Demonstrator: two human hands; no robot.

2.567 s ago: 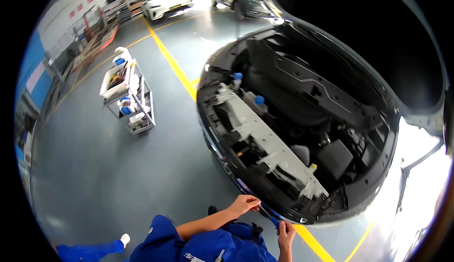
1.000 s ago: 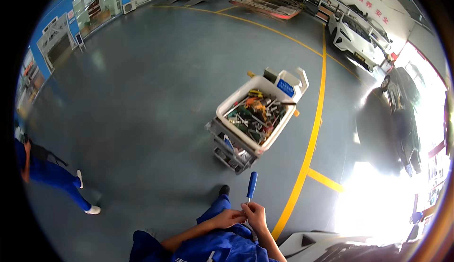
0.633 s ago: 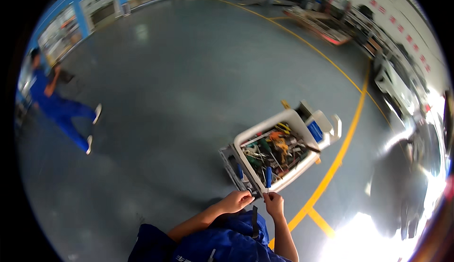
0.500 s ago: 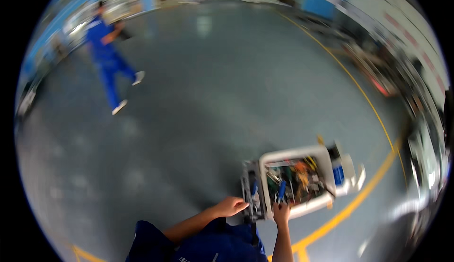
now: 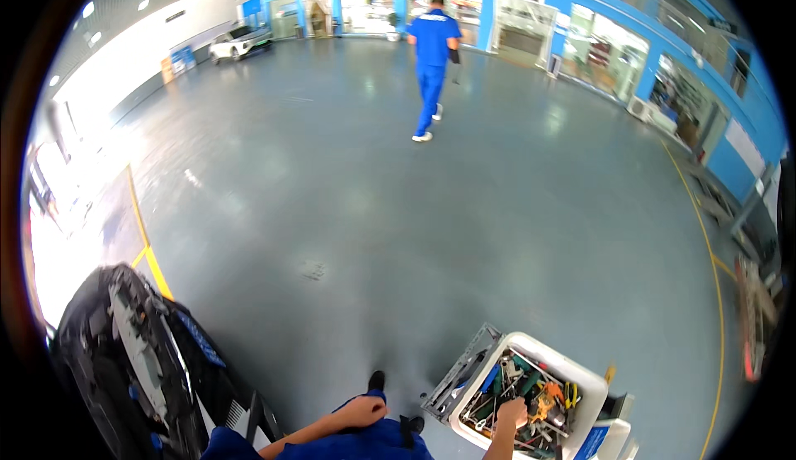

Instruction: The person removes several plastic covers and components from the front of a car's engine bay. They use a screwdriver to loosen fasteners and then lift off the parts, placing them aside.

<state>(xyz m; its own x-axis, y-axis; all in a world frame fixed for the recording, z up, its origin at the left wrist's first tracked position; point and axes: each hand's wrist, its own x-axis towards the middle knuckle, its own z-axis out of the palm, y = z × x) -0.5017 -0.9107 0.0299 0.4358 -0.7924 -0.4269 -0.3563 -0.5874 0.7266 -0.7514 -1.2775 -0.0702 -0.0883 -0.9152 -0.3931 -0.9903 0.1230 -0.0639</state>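
In the lower right, a white bin (image 5: 572, 358) holds a jumble of hand tools (image 5: 497, 394). Over its contents is my right hand (image 5: 512, 413), its fingers curled down among the tools; whatever they grip is hidden. A blue-handled tool (image 5: 491, 377) lies by the bin's left wall, and yellow-handled pliers (image 5: 571, 394) lie near its right side. My left hand (image 5: 365, 410) is held in front of my body, left of the bin, fingers curled in, with nothing seen sticking out of it.
A grey metal frame (image 5: 464, 369) runs along the bin's left side. At lower left stands a dark vehicle front (image 5: 124, 352) with its parts exposed. Farther off, a co-worker in blue (image 5: 433, 45) walks on the grey floor. A white car (image 5: 240, 43) is parked at the far left.
My view has swung left and up, bringing in the vehicle front and the white car. The co-worker has walked farther off. My right hand has moved from the bin's near edge over the tools.
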